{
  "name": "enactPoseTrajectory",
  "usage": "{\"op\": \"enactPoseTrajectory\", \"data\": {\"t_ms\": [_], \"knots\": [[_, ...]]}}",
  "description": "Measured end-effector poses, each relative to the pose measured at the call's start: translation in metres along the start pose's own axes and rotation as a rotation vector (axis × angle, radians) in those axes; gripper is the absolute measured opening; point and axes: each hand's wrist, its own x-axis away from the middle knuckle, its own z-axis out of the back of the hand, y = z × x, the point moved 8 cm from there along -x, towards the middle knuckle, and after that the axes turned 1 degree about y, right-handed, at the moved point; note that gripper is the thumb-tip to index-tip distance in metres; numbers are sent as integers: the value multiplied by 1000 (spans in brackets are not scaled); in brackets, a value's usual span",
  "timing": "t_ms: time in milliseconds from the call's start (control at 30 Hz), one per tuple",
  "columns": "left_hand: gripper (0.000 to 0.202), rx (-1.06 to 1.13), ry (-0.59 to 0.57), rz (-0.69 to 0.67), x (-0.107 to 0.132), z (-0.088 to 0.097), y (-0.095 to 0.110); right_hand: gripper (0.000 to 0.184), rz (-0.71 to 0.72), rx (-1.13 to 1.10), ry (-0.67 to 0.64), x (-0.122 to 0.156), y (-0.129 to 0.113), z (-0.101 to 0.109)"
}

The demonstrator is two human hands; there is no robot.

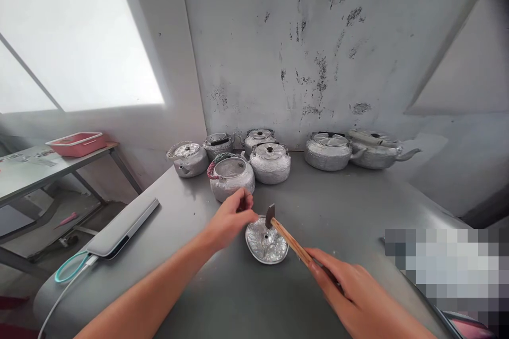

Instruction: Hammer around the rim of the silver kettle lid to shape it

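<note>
Hands (345, 288) (hammer (292, 243) in right) by metal lid (267, 249)

The right hand (350, 288) covers the grip end of the dark-headed hammer with a pale wooden handle (291, 240). Whether the left hand (228, 220), fingers curled, pinches anything or touches the round, dented silver lid (272, 249) cannot be told; it hides part of the lidless silver kettle with a red-and-green wrapped handle (226, 185). Both forearms leave the bottom edge, as does the thin white cable (66, 298). Coarse pixels blot out the lower right.
</note>
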Motion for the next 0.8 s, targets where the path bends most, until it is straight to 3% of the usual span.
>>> {"op": "enactPoseTrajectory", "data": {"t_ms": [100,367,567,800], "knots": [[29,307,-18,71,-5,0,-2,33,-8,14,4,0,-2,1],[35,544,-71,120,-6,-3,-3,32,-4,14,-19,-1,3,-3],[42,562,-81,82,-4,-5,1,39,-16,46,-7,-1,2,-1],[50,402,-96,38,1,-6,4,40,-16,31,-5,-1,4,-2]]}}
